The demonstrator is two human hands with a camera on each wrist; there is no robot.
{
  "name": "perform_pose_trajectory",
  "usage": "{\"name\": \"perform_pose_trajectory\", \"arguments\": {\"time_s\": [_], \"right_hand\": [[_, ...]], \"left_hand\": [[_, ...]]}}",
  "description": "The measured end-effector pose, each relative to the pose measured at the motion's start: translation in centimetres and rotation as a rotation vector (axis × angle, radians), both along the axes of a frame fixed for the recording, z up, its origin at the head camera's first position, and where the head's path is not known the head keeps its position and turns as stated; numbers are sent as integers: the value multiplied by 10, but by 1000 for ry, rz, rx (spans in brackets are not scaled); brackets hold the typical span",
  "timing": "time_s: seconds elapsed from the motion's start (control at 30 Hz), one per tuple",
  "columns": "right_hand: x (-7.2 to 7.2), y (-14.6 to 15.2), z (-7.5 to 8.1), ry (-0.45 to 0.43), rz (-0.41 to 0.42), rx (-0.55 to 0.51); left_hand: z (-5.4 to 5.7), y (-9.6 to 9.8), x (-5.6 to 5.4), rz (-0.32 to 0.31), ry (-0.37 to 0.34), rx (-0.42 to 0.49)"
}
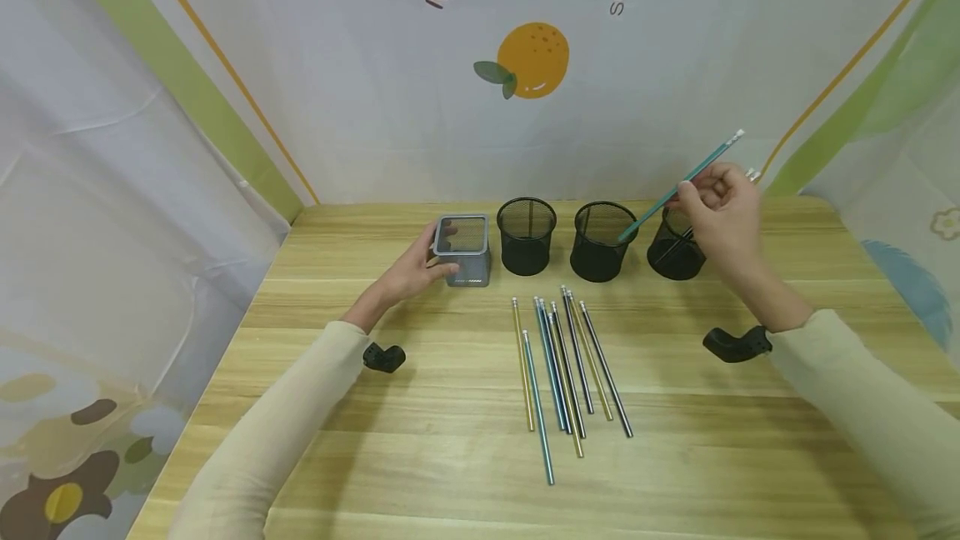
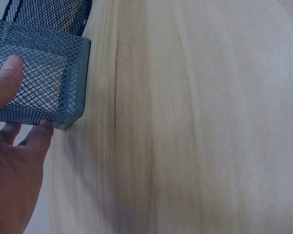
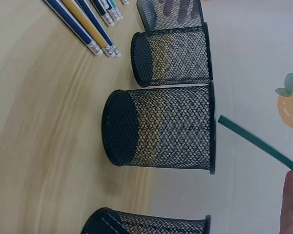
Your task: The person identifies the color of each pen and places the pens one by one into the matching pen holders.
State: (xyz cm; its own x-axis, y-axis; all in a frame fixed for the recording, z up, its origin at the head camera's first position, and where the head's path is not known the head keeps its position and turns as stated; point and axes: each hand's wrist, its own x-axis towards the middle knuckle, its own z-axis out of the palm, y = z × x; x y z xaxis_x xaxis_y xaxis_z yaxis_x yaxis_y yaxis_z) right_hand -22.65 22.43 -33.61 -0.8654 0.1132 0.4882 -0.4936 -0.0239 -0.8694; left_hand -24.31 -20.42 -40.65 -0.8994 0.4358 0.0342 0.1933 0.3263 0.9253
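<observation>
In the head view my left hand (image 1: 411, 277) holds a grey square mesh pen holder (image 1: 472, 267) that stands on the table; thumb and fingers lie against different sides of it, as the left wrist view also shows. My right hand (image 1: 726, 219) pinches a teal pencil (image 1: 678, 187), slanted with its white eraser end up. The pencil's lower end overlaps the rim of the middle black mesh cup (image 1: 600, 261) in the head view; from the right wrist this end of the pencil (image 3: 256, 141) shows just above the cup's opening. Beneath the right hand stands another black cup (image 1: 675, 261) with pencils inside, partly hidden.
Another black mesh cup (image 1: 525, 257) stands between the grey holder and the middle cup. Several gold, teal and dark pencils (image 1: 562, 373) lie loosely side by side on the wooden table (image 1: 420, 457). A printed curtain (image 1: 360, 90) hangs right behind the cups.
</observation>
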Motion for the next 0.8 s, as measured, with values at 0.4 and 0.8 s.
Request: {"name": "perform_pose_trajectory", "arguments": {"time_s": [0.4, 0.8], "right_hand": [[-7, -5, -17, -34, -33, 185], [-5, -14, -30, -61, -35, 276]], "left_hand": [[-1, -1, 2, -2, 3, 11], [-3, -1, -1, -9, 11, 16]]}}
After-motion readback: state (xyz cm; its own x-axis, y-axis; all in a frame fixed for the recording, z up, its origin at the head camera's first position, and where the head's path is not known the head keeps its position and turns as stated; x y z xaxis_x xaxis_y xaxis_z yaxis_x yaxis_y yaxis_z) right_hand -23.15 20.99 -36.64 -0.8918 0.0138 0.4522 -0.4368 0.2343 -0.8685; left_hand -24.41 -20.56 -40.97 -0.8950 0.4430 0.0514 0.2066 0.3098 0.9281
